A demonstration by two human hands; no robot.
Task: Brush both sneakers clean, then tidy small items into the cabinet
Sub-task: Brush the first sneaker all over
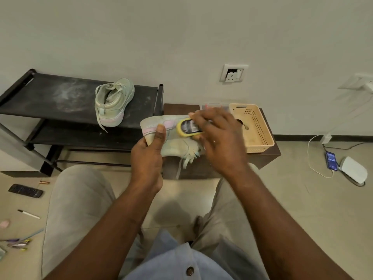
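Observation:
My left hand [148, 156] grips the heel of a pale green and pink sneaker [173, 138], held on its side in front of me with laces hanging down. My right hand [218, 138] holds a yellow brush [188, 127] with a dark label against the sneaker's side. The second sneaker [113, 102] stands upright on the top shelf of a black shoe rack [50, 96], toe toward the wall.
A peach plastic basket [258, 128] sits on a low brown cabinet [266, 156] behind the held sneaker. On the floor at left lie a remote [25, 190], a marker [29, 214] and small wrappers [18, 243]. A phone [331, 161] and white device [354, 172] with cables lie at right.

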